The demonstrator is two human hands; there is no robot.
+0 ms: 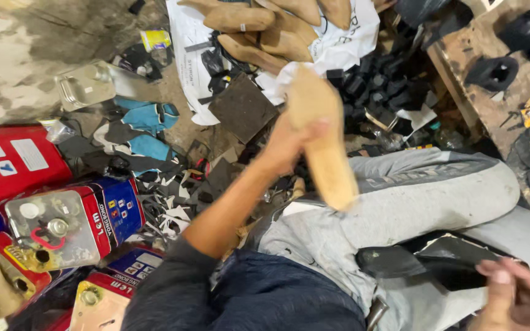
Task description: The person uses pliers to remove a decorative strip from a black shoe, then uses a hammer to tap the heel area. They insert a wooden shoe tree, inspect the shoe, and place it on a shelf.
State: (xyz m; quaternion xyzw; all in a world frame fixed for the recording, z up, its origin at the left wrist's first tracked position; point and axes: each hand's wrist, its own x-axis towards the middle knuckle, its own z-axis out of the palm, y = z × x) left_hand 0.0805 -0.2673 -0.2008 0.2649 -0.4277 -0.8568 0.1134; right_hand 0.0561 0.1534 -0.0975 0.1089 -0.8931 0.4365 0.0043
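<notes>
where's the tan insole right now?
Head view, centre: the tan insole is held up in the left hand, above the grey-trousered knee and in front of the pile of black heel blocks.

Shoemaking workshop: wooden lasts (259, 27), glue tins (69, 224) (floor littered), leather scraps (173, 202).

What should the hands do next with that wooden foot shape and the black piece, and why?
Probably bring them together: the left hand holds the tan wooden foot-shaped form up and away, while the right hand pinches the black curved shoe piece over the lap.
</notes>
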